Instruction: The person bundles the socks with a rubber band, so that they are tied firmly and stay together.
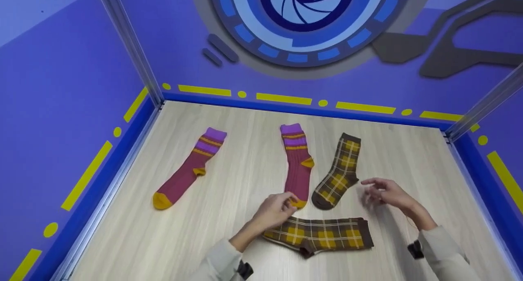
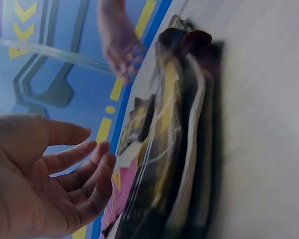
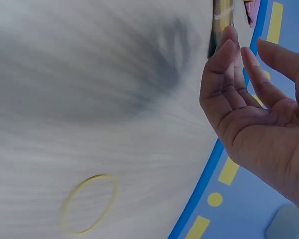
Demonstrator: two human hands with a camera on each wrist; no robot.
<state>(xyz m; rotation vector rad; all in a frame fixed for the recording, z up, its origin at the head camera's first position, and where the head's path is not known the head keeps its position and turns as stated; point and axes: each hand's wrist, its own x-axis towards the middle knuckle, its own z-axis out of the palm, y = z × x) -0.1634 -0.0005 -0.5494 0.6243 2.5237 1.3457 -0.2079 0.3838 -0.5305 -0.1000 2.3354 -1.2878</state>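
Observation:
My left hand [image 1: 273, 210] hovers with loosely bent fingers above the toe of a maroon sock [image 1: 297, 170] with purple and mustard bands; the left wrist view shows nothing between its fingers. Just below it, a brown-and-yellow plaid sock [image 1: 327, 234] lies sideways, its toe end partly hidden by that hand. A second plaid sock [image 1: 341, 168] lies with its cuff away from me, to the right of the maroon one. Beside its heel hangs my right hand [image 1: 388, 193], fingers relaxed and holding nothing. Another maroon sock [image 1: 186, 172] lies slanted at the left.
The socks lie on a pale wooden tabletop [image 1: 122, 232] enclosed by blue panels [image 1: 175, 52] at the back and sides. A thin yellow loop [image 3: 114, 189] shows over the tabletop in the right wrist view. Metal rails [image 1: 102, 215] run along the side edges.

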